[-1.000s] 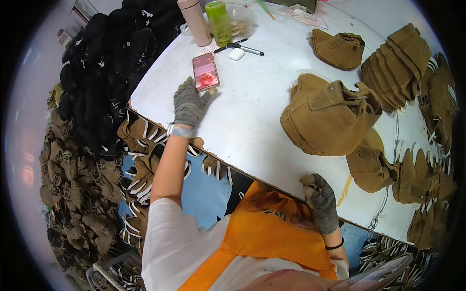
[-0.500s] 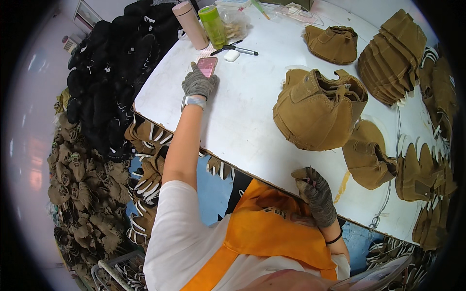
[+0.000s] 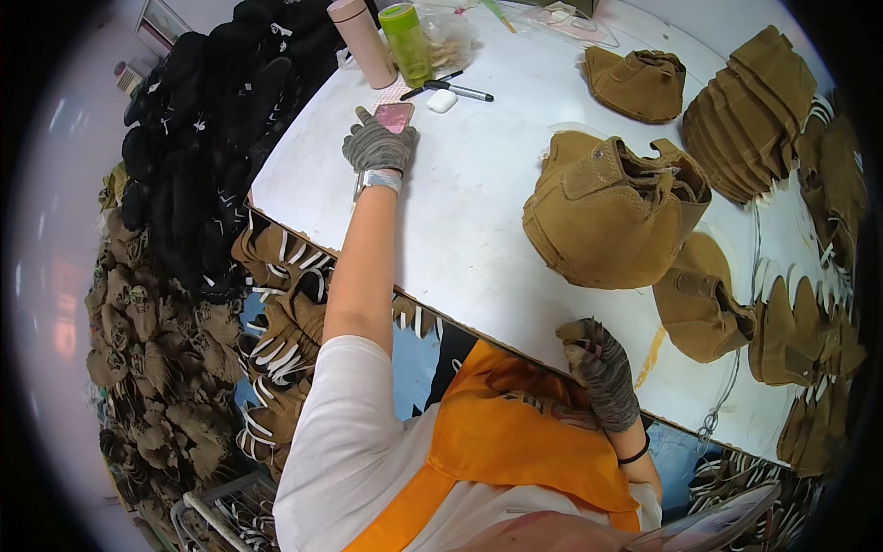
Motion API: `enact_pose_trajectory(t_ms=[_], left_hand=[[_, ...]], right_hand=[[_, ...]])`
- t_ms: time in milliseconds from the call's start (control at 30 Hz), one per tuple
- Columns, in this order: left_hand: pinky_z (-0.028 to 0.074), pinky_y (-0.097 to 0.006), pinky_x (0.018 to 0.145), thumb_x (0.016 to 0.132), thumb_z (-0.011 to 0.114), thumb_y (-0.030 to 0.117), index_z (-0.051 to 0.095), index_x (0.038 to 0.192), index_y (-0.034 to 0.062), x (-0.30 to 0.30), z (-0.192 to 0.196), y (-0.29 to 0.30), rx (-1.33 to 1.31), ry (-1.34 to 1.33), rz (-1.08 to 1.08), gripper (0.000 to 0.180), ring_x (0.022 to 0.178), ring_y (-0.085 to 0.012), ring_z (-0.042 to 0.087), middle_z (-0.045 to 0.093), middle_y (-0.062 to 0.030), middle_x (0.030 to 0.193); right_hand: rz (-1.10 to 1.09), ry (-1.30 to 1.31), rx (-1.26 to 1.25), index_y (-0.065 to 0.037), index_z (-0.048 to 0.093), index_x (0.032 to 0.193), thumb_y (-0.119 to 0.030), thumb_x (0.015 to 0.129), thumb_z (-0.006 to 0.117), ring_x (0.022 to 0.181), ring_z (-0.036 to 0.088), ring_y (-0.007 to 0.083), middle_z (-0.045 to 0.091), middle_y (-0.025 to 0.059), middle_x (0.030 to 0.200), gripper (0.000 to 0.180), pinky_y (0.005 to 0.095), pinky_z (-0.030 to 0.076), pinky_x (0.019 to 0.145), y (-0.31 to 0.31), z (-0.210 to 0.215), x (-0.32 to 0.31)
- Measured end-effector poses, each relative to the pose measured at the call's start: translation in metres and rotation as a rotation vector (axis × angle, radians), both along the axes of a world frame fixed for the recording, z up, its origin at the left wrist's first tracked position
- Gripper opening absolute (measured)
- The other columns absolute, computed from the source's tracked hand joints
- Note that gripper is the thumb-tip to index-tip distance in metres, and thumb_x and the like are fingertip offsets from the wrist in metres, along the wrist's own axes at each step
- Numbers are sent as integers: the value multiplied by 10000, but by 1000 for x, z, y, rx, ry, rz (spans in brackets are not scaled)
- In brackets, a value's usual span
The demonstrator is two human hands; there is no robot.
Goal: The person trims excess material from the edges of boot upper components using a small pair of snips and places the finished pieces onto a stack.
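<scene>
My left hand point(image 3: 380, 147), in a grey knit glove, lies at the near edge of a pink phone point(image 3: 395, 117) on the table. One finger reaches out past the phone's left side; the others overlap its lower edge or are bent out of sight. My right hand point(image 3: 600, 373), also gloved in grey, rests at the table's front edge with its fingers curled in. Whatever may be inside those fingers is hidden. Beyond it stands a stack of brown boot uppers point(image 3: 607, 216), nested together, with a button-like stud and a pull loop on top.
A pink flask point(image 3: 363, 44), a green bottle point(image 3: 406, 46), a white case point(image 3: 441, 100) and pens point(image 3: 467, 92) stand or lie behind the phone. More brown uppers point(image 3: 750, 115) fill the table's right side. Black point(image 3: 212, 138) and brown piles point(image 3: 156, 359) rise at left. A cord point(image 3: 713, 419) hangs at right.
The left hand has shifted slightly, and its outstretched finger now points farther left, off the phone's side. My right hand stays in place. The view has moved a little.
</scene>
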State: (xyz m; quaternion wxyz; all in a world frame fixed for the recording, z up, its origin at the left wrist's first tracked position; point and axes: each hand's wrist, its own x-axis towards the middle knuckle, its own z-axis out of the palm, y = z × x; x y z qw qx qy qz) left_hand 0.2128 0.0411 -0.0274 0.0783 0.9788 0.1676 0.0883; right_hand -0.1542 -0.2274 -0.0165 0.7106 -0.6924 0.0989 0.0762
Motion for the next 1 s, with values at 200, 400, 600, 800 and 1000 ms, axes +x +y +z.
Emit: enact_pose_trajectory(t_ms=[200,400,600,800,1000], left_hand=[[332,-416,1059,702,672,574,201,1479,40,2,-5,3,-13,-14,7,1054,1242,-298,479,474,-189,1370],[310,-420,1065,703,673,568,177,1485,50,-6,5,0,-28,23,15,1061,1234,-265,487,507,-182,1336],[313,-418,1061,707,676,560,181,1484,46,-5,4,0,-5,9,20,1054,1223,-281,491,512,-183,1326],[314,-416,1059,717,668,553,176,1484,41,-2,3,-1,-17,-29,-10,1046,1233,-285,484,501,-199,1332],[312,-402,1064,732,650,593,192,1484,45,-3,3,6,2,-36,-37,1037,1274,-284,453,488,-195,1354]], right_hand=[[-22,90,115,-51,640,1065,-126,896,563,708,447,61,555,-42,842,200,191,382,630,2,6,3],[-4,98,85,-36,638,1075,-107,890,546,759,489,83,588,-16,885,218,211,417,696,0,2,6],[-11,101,61,-23,634,1078,-92,885,542,834,527,104,619,10,937,225,223,431,776,1,-1,6],[-20,106,61,-17,632,1080,-97,884,548,867,539,109,627,22,962,227,226,431,800,0,-2,6],[-3,55,41,-6,629,1061,-125,877,569,815,519,116,587,15,887,227,228,420,756,0,6,4]])
